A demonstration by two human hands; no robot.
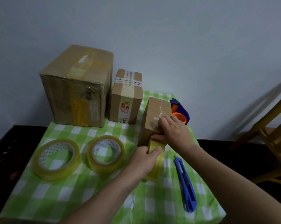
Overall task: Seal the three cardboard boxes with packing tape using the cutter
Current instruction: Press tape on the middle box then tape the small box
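Three cardboard boxes stand on the green checked cloth: a large box [75, 84] at the back left, a medium box [126, 96] with printed tape beside it, and a small box [154, 117] to the right. My left hand [144, 160] grips a yellowish tape roll [155, 164] just in front of the small box. My right hand [173, 131] presses the tape's end against the small box's near top edge. A blue utility cutter [185, 183] lies on the cloth to the right of my hands, touched by neither.
Two more tape rolls lie flat on the cloth, one at the left [55, 159] and one at the centre [105, 153]. A blue and orange tape dispenser [180, 112] sits behind the small box. A wooden chair [275, 143] stands at the right. The wall is close behind.
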